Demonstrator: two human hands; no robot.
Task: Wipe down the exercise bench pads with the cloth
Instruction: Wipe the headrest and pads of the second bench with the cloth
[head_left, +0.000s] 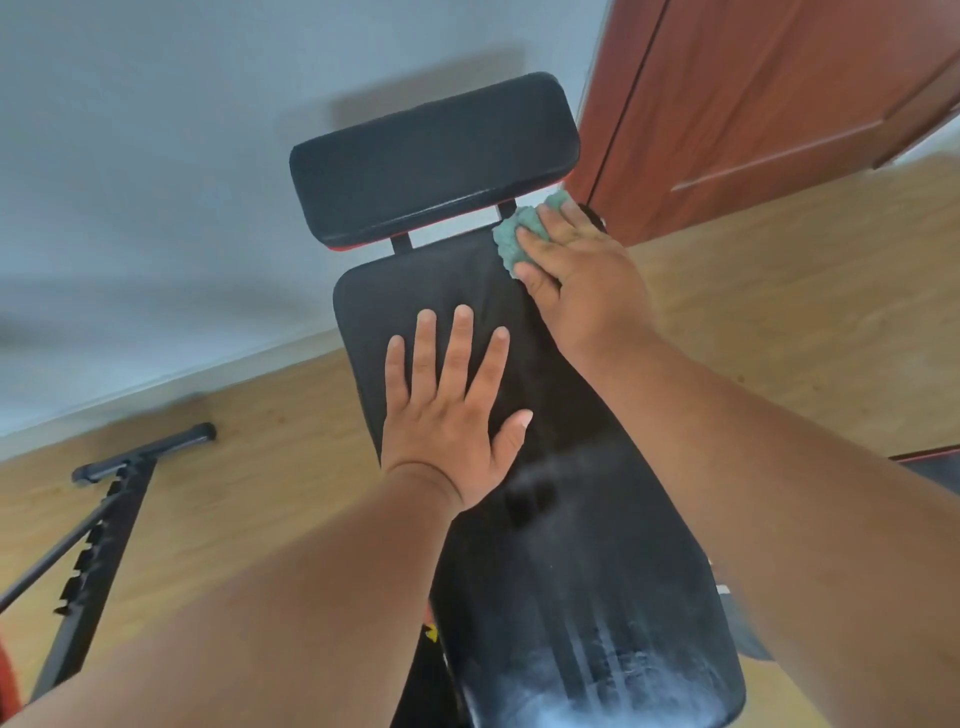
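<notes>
A long black back pad (561, 545) of the exercise bench runs from the bottom centre up to the middle of the head view. Beyond it sits a smaller black head pad (434, 156) on two metal posts. My left hand (449, 410) lies flat on the upper part of the long pad, fingers spread, holding nothing. My right hand (582, 275) presses a crumpled green cloth (517, 236) onto the pad's top right corner, just below the head pad. Pale dusty streaks show on the near end of the long pad.
A black metal frame with a notched ladder bar (98, 540) lies on the wooden floor (779, 322) at the left. A red-brown door (753, 104) stands at the upper right. A grey-white wall (156, 182) with a skirting board runs behind the bench.
</notes>
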